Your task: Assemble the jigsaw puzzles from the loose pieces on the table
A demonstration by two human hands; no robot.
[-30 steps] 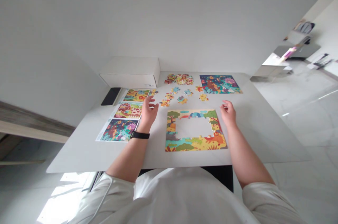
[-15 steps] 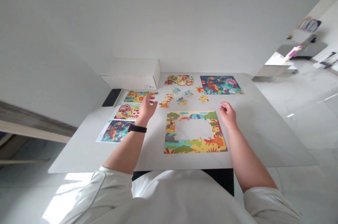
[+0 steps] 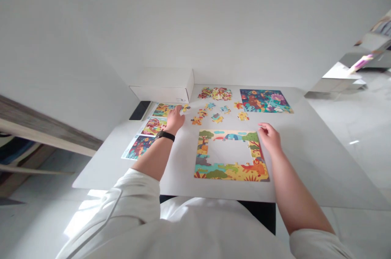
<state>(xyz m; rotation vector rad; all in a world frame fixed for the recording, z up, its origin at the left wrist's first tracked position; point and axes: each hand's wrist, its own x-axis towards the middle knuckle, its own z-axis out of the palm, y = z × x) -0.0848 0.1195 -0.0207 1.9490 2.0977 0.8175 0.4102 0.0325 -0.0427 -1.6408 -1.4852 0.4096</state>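
Observation:
My left hand [image 3: 176, 119], with a black watch on its wrist, reaches to the upper right edge of a printed picture sheet [image 3: 149, 126]. Its fingers are stretched over the top picture, close to a loose yellow puzzle piece [image 3: 185, 107]. Nothing shows in that hand, though the fingertips are partly hidden. My right hand [image 3: 271, 136] rests on the table to the right, its fingers loosely curled with a gap between thumb and forefinger. Just left of it lies a jigsaw frame [image 3: 216, 173] of joined border pieces, with animals and trees around a bare middle.
Several loose pieces [image 3: 217, 118] lie behind the frame, and a heap of pieces [image 3: 215, 93] sits farther back. A dark-blue finished puzzle [image 3: 265, 101] is at the back right. At the back left are a white box [image 3: 161, 90] and a phone [image 3: 140, 110].
The view has shifted, so the table's things appear farther right. My left hand's fingers have come down over the sheet's top picture. My right hand stays beside the frame.

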